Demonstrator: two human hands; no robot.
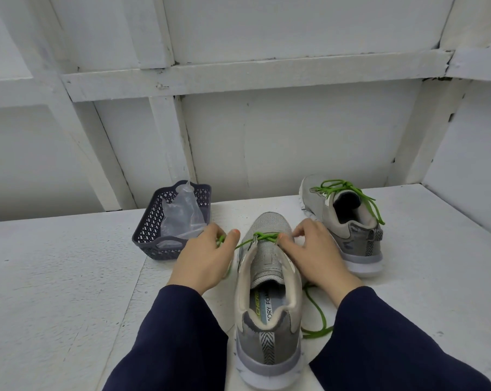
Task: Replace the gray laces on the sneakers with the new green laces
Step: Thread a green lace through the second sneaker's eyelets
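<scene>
The left hand [207,258] has its fingers [214,231] curled in against the thumb, pinching one end of the green lace [261,236]. From that pinch the lace runs taut to the right, to the front eyelets of the near sneaker [267,300], which stands between the two hands with its toe pointing away from the person. The right hand [314,249] has its fingers [305,225] bent and, with the thumb, clamped on the lace at the sneaker's right eyelet row. Nearer the person than the right fingers, past the wrist, the lace's loose end trails in a loop on the white counter [55,277] beside the sneaker's heel. Just beyond the right fingers stands the far sneaker [351,232], with a tied green lace [341,183] on it. Just beyond the left fingers sits a dark basket [151,218] holding a clear plastic bag [182,215]. Dark blue sleeves [168,334] cover both forearms.
</scene>
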